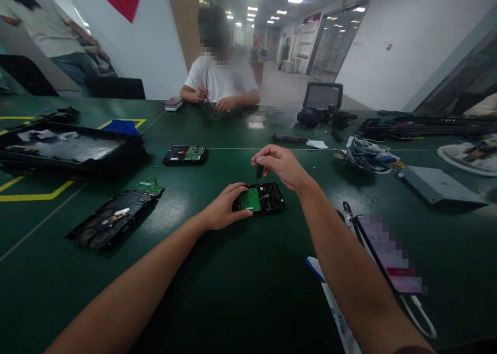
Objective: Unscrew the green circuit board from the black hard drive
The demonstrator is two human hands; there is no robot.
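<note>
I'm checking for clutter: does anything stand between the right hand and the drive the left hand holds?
Only the dark tool in the right hand, pointing down toward the drive; nothing else visible intervenes.

On your table (240,271), a hard drive (267,197) lies central, under your left hand (225,207), with your right hand (282,166) above it. Left of it lies a second drive (116,217); far left, a tray (89,162). On your right: a phone (388,250) nearest, a box (442,184) farther, then cables (368,153). A co-worker (221,79) sits opposite, at the far edge.
</note>
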